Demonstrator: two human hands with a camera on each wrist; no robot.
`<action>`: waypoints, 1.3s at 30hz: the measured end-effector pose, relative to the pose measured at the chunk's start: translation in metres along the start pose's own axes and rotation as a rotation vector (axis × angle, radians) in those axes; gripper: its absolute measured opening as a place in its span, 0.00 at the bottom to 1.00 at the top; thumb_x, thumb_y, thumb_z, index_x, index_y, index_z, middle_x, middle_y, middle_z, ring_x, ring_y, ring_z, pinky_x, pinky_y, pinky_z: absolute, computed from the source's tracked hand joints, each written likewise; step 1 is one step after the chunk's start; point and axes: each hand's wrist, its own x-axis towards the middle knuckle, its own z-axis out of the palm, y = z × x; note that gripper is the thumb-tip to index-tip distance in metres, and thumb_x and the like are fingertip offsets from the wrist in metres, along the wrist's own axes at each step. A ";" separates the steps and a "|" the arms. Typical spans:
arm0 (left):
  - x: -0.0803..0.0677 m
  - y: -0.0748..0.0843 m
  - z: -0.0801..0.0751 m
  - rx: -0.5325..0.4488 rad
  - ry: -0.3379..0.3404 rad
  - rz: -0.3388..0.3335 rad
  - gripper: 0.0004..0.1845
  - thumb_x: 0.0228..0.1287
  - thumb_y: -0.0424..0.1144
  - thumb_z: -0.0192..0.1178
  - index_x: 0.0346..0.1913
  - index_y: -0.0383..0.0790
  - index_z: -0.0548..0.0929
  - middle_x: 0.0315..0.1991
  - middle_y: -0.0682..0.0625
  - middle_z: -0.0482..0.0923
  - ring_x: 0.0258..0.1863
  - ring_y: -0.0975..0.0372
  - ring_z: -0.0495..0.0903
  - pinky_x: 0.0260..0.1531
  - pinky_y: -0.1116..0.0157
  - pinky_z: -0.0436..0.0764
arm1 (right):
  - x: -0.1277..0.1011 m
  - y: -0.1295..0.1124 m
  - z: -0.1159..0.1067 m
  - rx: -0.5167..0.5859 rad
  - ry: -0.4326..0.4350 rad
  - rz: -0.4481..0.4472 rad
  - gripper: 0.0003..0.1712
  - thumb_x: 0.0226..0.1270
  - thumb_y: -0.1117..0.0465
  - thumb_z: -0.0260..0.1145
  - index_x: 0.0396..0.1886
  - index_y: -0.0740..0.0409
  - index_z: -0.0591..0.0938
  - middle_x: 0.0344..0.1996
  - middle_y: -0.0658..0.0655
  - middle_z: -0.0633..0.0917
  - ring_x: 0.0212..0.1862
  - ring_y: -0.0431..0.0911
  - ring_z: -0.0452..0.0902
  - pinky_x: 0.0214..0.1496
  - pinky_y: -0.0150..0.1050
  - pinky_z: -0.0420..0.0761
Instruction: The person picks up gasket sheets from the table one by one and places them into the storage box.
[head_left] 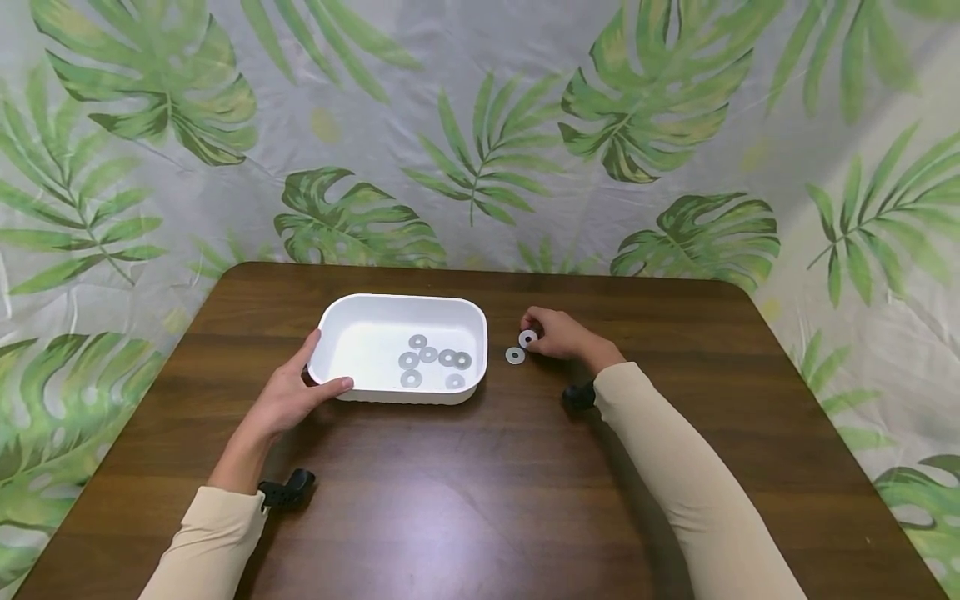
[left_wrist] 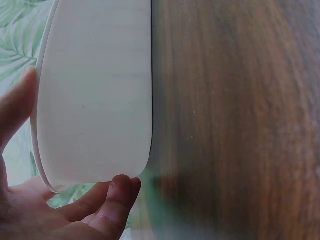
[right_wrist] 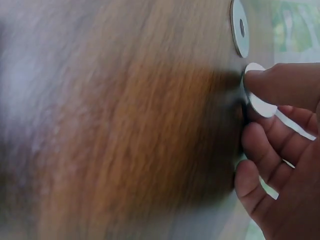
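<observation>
A white plastic tub (head_left: 397, 396) stands left of the table's middle, with several flat metal washers (head_left: 410, 378) lying on its floor. My left hand (head_left: 288, 398) grips the tub's left end, thumb over the front rim. In the left wrist view, the fingertips (left_wrist: 120, 189) touch the tub's end wall (left_wrist: 95, 100) near its base. To the right of the tub, my right hand (head_left: 562, 335) pinches a washer (head_left: 528, 338) by its edge, slightly tilted. The right wrist view has the thumb across this washer (right_wrist: 262, 104). Just beside it lies another washer (head_left: 515, 356), flat on the wood.
The dark wooden table (head_left: 465, 492) carries everything. Behind it hangs a pale cloth (head_left: 510, 125) printed with green leaves, close to the table's far edge. A black strap with a small device (head_left: 288, 490) sits on the left wrist, and a similar black device (head_left: 579, 396) on the right.
</observation>
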 end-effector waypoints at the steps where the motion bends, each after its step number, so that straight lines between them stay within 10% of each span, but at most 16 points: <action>1: 0.000 0.000 0.000 0.002 -0.003 -0.001 0.58 0.60 0.52 0.69 0.80 0.44 0.37 0.80 0.33 0.40 0.79 0.39 0.44 0.74 0.40 0.51 | -0.001 0.001 0.000 0.011 -0.003 -0.002 0.14 0.62 0.65 0.68 0.47 0.60 0.77 0.41 0.58 0.84 0.45 0.50 0.77 0.53 0.46 0.74; 18: 0.001 0.000 0.000 0.014 -0.015 0.000 0.58 0.61 0.53 0.68 0.80 0.47 0.36 0.80 0.33 0.40 0.78 0.39 0.46 0.72 0.40 0.54 | -0.007 0.006 0.002 -0.042 0.006 -0.052 0.20 0.63 0.68 0.66 0.56 0.63 0.82 0.48 0.63 0.83 0.49 0.53 0.79 0.55 0.49 0.78; 39: 0.000 -0.001 0.000 0.009 -0.016 0.001 0.59 0.61 0.53 0.68 0.80 0.48 0.36 0.79 0.31 0.42 0.77 0.40 0.48 0.71 0.42 0.56 | -0.016 0.016 -0.002 0.164 0.040 0.017 0.20 0.66 0.63 0.68 0.57 0.62 0.81 0.47 0.61 0.85 0.45 0.50 0.79 0.46 0.40 0.77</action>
